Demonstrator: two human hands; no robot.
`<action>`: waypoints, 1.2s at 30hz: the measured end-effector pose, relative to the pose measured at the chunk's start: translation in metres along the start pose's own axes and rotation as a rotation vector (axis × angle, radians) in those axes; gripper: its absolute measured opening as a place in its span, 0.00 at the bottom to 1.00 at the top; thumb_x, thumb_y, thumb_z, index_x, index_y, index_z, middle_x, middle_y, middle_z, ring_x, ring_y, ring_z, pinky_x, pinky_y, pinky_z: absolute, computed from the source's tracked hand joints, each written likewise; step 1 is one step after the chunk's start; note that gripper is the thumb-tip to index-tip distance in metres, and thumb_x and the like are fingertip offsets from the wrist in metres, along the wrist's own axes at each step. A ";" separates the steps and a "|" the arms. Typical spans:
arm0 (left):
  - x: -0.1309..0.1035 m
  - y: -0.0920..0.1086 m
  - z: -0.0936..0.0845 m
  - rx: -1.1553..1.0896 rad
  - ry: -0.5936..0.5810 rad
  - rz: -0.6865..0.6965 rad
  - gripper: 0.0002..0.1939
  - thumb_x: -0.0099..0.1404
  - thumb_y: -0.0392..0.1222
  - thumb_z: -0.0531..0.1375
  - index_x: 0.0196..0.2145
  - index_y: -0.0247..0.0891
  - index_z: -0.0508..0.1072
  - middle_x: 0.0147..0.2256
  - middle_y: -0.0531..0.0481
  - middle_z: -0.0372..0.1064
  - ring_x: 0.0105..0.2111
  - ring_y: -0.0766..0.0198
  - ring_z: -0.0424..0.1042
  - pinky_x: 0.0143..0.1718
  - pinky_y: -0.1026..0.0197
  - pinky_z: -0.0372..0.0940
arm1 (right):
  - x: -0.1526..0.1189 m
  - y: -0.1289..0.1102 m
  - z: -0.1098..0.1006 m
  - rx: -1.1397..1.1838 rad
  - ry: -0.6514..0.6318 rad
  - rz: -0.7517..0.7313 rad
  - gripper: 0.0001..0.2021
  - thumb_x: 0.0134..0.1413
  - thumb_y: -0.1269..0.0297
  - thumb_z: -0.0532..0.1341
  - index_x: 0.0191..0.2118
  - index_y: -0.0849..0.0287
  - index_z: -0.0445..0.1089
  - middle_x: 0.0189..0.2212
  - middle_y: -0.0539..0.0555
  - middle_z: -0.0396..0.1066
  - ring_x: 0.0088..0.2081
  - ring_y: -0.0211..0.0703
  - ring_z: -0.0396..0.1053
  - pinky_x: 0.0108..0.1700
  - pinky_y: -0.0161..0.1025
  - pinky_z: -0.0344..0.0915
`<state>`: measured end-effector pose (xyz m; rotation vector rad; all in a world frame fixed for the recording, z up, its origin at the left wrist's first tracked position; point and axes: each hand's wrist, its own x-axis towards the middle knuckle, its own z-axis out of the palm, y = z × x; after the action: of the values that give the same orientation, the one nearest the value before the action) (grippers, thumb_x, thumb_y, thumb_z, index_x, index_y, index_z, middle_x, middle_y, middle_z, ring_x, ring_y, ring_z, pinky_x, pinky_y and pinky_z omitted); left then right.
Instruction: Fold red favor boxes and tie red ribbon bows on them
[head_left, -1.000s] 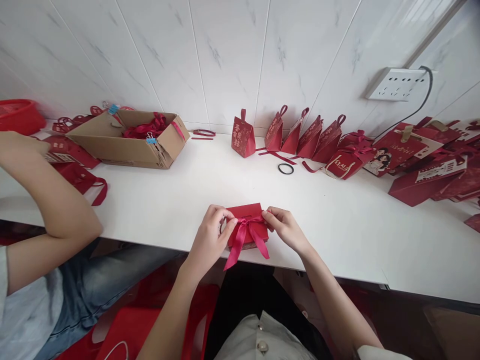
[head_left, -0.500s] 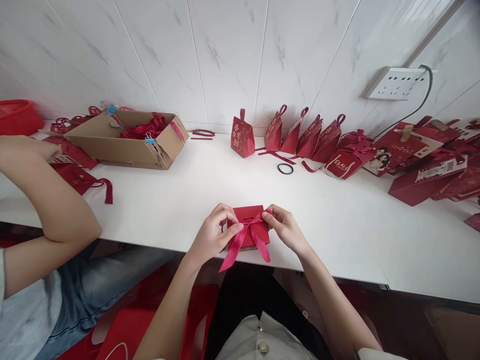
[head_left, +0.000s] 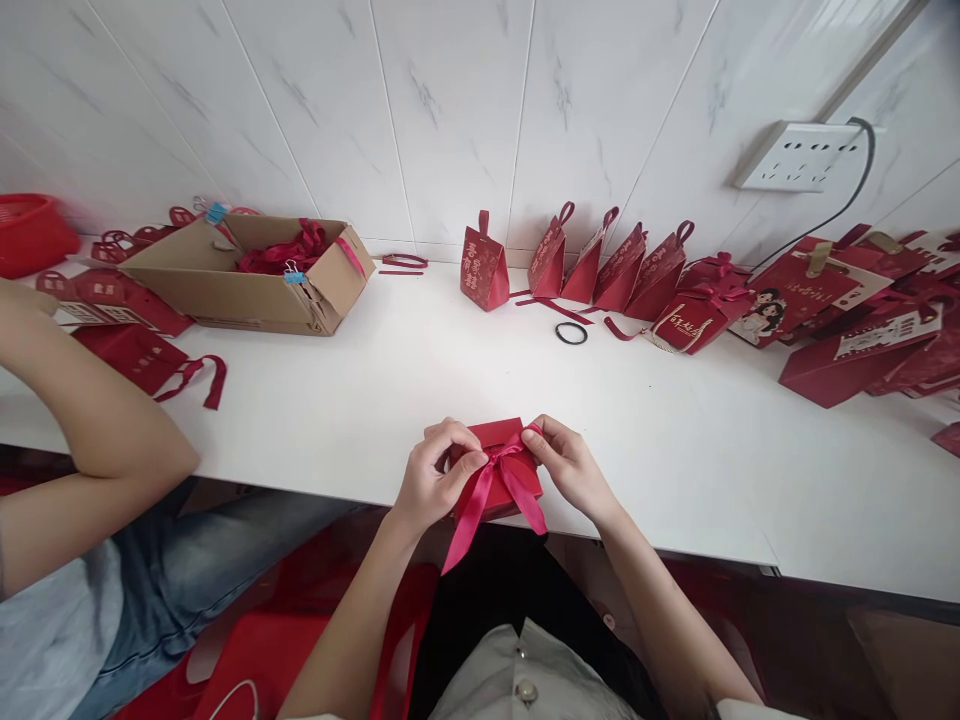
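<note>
Two hands meet over a small red gift box (head_left: 501,470) at the near edge of the white table (head_left: 375,400), about 6 o'clock in the head view. The left hand (head_left: 435,478) and right hand (head_left: 568,465) each pinch a loop of the ribbon bow (head_left: 501,472), fingers closed on it, tails hanging past the edge. By my judgement, the bow is being tightened; evening the loops calls for a gentle, balanced pull. Finished pouches (head_left: 600,270) stand at 12 o'clock, a cardboard box (head_left: 225,285) at 10 o'clock.
</note>
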<state>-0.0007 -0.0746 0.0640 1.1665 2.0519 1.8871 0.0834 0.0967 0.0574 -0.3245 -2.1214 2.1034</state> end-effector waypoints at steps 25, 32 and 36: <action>-0.011 0.003 0.001 0.336 0.133 -0.271 0.11 0.67 0.44 0.53 0.27 0.39 0.63 0.27 0.53 0.61 0.27 0.66 0.61 0.29 0.64 0.60 | -0.003 0.016 0.010 0.198 0.087 0.084 0.23 0.54 0.44 0.58 0.23 0.56 0.52 0.20 0.46 0.54 0.22 0.36 0.53 0.25 0.34 0.53; -0.012 0.012 0.001 0.266 0.095 -0.311 0.07 0.62 0.45 0.57 0.32 0.40 0.67 0.29 0.53 0.61 0.32 0.64 0.64 0.37 0.61 0.61 | -0.021 0.002 -0.007 -0.026 -0.068 0.029 0.25 0.48 0.37 0.61 0.26 0.58 0.62 0.24 0.51 0.63 0.28 0.42 0.62 0.31 0.36 0.61; -0.012 0.010 0.007 0.219 0.135 -0.352 0.12 0.54 0.44 0.64 0.36 0.40 0.70 0.32 0.51 0.62 0.34 0.63 0.64 0.40 0.58 0.63 | -0.033 0.009 -0.008 -0.252 -0.108 0.100 0.23 0.52 0.37 0.57 0.35 0.56 0.66 0.30 0.54 0.69 0.32 0.47 0.67 0.35 0.38 0.67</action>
<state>0.0166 -0.0769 0.0669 0.6659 2.3947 1.6469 0.1173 0.0962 0.0507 -0.3584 -2.4887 1.9448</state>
